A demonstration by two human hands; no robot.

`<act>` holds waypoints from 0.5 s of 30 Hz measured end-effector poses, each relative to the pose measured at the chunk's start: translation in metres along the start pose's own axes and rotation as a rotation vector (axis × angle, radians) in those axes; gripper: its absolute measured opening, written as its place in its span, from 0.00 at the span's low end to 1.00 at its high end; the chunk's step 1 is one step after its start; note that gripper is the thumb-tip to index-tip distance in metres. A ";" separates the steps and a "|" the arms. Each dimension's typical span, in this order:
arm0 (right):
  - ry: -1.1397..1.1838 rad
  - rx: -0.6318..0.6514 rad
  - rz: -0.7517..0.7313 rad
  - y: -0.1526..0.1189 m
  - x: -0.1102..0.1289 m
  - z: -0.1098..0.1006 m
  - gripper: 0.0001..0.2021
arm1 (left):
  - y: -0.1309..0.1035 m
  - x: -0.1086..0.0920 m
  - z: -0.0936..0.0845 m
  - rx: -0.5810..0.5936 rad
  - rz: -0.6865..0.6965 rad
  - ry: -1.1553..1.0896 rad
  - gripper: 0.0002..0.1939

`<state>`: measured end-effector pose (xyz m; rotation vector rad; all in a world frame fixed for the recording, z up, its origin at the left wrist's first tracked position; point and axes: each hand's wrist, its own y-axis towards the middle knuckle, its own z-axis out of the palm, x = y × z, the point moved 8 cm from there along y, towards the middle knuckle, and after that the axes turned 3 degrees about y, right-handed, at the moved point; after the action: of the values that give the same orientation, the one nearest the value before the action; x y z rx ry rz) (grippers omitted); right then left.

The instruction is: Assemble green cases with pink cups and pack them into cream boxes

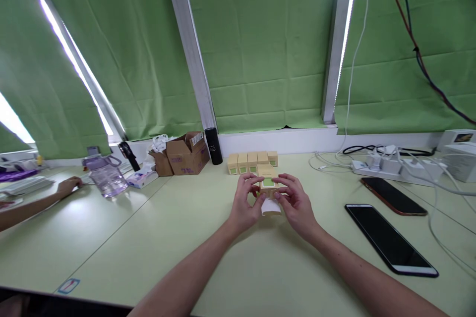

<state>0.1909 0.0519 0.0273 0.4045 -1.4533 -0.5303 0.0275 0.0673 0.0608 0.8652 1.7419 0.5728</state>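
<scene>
Between my two hands is a small kraft cardboard box (267,172) with a green, white-edged label on its front. A white-faced flap (270,206) sticks out from its lower end toward me. My left hand (248,200) grips the box's left side, fingers on top and thumb near the flap. On the other side my right hand (293,199) holds it in the same way, thumb by the flap's base. What the box contains is hidden. Just behind it stands a row of several similar small boxes (242,162) with green labels.
Two phones (390,237) lie to the right, beside a power strip (386,166) with chargers and white cables. Behind on the left are a black cylinder (213,146), an open carton (188,156), a tissue pack (142,178) and a purple bottle (106,176). Another person's hand (69,186) rests far left.
</scene>
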 end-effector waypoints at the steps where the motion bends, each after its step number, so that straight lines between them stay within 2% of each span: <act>1: 0.001 -0.004 0.000 0.000 0.000 0.000 0.15 | 0.000 0.000 0.000 0.001 -0.002 0.001 0.16; 5: 0.007 -0.017 0.004 0.001 0.000 -0.001 0.14 | 0.000 -0.001 0.002 0.009 -0.013 -0.001 0.17; 9: 0.017 -0.040 0.016 0.002 -0.001 -0.003 0.15 | -0.001 -0.003 0.003 0.078 -0.019 0.000 0.22; 15: 0.028 -0.071 0.012 0.003 0.002 -0.007 0.15 | -0.005 -0.004 0.009 0.250 -0.019 -0.029 0.41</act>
<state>0.1979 0.0527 0.0300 0.3458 -1.4055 -0.5633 0.0357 0.0610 0.0566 1.0237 1.8183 0.3322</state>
